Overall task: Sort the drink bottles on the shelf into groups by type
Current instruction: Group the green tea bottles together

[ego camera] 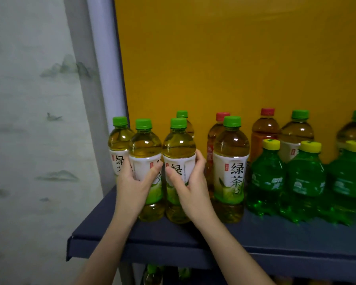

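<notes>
Seven green-capped pale tea bottles (231, 161), two red-capped amber bottles (264, 130), three yellow-capped green bottles (267, 177); left hand (132, 181), right hand (193, 182) each gripping one tea bottle.

A dark blue shelf (275, 239) carries upright bottles: green-capped tea bottles (230, 161) clustered at its left, red-capped bottles (264, 132) toward the back, yellow-capped green soda bottles (266, 177) on the right.

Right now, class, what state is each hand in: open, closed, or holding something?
Left hand: grips a front green tea bottle.
Right hand: grips the neighbouring green tea bottle.
</notes>
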The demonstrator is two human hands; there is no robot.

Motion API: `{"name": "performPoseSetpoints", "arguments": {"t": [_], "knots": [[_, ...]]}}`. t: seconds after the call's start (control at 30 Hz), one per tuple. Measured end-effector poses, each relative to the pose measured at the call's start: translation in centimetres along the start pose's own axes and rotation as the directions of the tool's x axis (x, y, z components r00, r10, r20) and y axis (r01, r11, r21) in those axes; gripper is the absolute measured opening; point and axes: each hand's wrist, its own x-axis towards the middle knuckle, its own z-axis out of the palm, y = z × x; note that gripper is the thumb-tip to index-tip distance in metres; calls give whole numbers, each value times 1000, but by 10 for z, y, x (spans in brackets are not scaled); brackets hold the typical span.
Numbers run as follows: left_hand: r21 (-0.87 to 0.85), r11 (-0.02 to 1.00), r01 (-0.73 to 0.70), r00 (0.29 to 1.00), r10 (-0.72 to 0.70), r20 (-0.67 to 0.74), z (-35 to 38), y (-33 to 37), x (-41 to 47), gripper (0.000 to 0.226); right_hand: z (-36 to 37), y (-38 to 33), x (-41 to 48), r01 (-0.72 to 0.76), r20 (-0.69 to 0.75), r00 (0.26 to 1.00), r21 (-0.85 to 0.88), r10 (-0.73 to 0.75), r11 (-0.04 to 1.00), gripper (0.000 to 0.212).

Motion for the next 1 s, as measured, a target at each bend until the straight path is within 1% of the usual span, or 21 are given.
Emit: {"name": "performPoseSetpoints", "arguments": {"t": [0.1,0.23,0.33,0.43,0.47,0.5,0.57,0.63,0.67,0.73,0.8,0.83,0.93,1.0], "knots": [[44,998,-48,999,49,-4,2,-1,0,51,4,-1,0,-20,-33,999,-39,19,999,79],[87,993,-83,997,83,-2,0,-4,-4,56,1,-8,-3,-31,-31,999,-101,28,994,75],[104,992,-76,997,74,29,-5,-8,-7,67,-8,-17,-10,-1,10,1000,-229,4,973,72],[187,980,-75,997,80,-21,-6,-3,-13,74,-24,-30,-25,40,85,996,-360,-10,932,73],[222,972,-75,995,88,-48,-6,0,-17,74,-32,-34,-31,61,101,995,-406,-22,912,70],[259,962,-91,990,114,-77,-5,3,-22,73,-39,-37,-39,89,113,993,-452,-42,888,66],[350,919,-181,962,240,-132,-3,11,-33,68,-56,-43,-52,131,104,990,-518,-90,845,53],[441,840,-316,903,408,-131,4,22,-44,56,-78,-46,-61,138,47,990,-536,-133,833,43],[453,803,-387,872,479,-105,9,28,-50,49,-91,-46,-65,135,6,987,-542,-158,829,39],[399,767,-502,827,561,-37,26,41,-62,35,-118,-46,-70,123,-89,974,-564,-208,817,34],[271,783,-561,818,574,33,48,52,-73,28,-145,-45,-71,95,-187,951,-580,-246,809,33],[196,802,-565,823,564,66,60,58,-79,27,-158,-44,-71,76,-236,936,-591,-262,803,33],[25,869,-495,858,484,172,104,67,-96,33,-190,-38,-70,8,-347,897,-604,-272,797,41],[-25,910,-414,877,406,255,133,69,-105,47,-203,-31,-69,-31,-373,900,-571,-226,820,50]]}}
